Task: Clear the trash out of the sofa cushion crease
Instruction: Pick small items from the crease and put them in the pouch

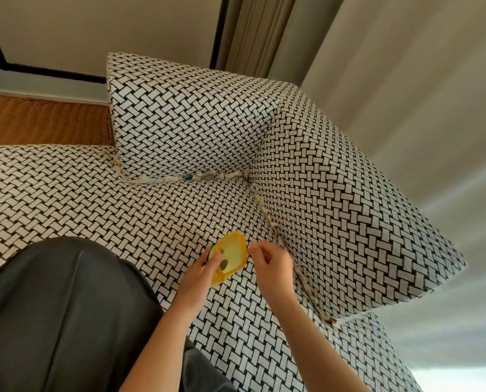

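1. While my left grip (199, 274) holds the yellow bag (232, 257), my right grip (271, 260) sits pinched at its rim, contents indiscernible.
2. Trash (196, 176) lines the sofa crease (267, 216).
3. Risk: tilting the bag spills scraps.

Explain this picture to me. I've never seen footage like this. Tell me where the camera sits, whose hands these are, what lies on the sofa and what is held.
There is no machine here. A person wears one wide-angle camera on the head, and it looks down at their own two hands. The dark cloth at lower left is their clothing. They are at a sofa with black-and-white woven-pattern cushions. Scraps of trash are wedged in the crease under the back cushion, and more sit along the crease beside the side cushion. The left hand holds a small yellow container with a few dark bits inside. The right hand, fingers curled, is at the container's rim. Whether it pinches a scrap is too small to tell.
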A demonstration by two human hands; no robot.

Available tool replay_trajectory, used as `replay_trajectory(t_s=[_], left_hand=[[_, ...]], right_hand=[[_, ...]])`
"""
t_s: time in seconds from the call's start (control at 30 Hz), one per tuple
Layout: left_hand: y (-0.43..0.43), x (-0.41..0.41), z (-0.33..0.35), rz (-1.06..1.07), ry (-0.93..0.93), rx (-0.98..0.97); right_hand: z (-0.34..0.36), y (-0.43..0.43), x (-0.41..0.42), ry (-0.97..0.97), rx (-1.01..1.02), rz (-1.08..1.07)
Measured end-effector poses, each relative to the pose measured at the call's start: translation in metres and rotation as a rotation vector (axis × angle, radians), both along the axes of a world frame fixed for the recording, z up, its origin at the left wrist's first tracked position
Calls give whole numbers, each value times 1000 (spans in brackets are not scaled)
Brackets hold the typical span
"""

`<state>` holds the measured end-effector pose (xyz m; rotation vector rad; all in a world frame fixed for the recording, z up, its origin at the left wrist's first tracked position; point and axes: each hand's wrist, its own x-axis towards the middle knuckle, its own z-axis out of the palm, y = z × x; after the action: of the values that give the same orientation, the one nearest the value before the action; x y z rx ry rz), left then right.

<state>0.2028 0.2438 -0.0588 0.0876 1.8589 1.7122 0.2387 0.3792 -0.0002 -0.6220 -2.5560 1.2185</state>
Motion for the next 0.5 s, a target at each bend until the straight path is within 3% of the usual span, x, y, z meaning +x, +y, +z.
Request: replay_trajectory(t_s=[0.1, 0.27, 0.5], left_hand=[[-1, 2, 8, 0, 35, -10], [0, 1, 5, 4, 53, -21], [0, 1, 3, 8, 45, -18]], right_hand=[[-15, 27, 10, -76, 56, -132], [-43, 74, 28, -453, 328, -229], [-49, 90, 24, -547, 391, -237]])
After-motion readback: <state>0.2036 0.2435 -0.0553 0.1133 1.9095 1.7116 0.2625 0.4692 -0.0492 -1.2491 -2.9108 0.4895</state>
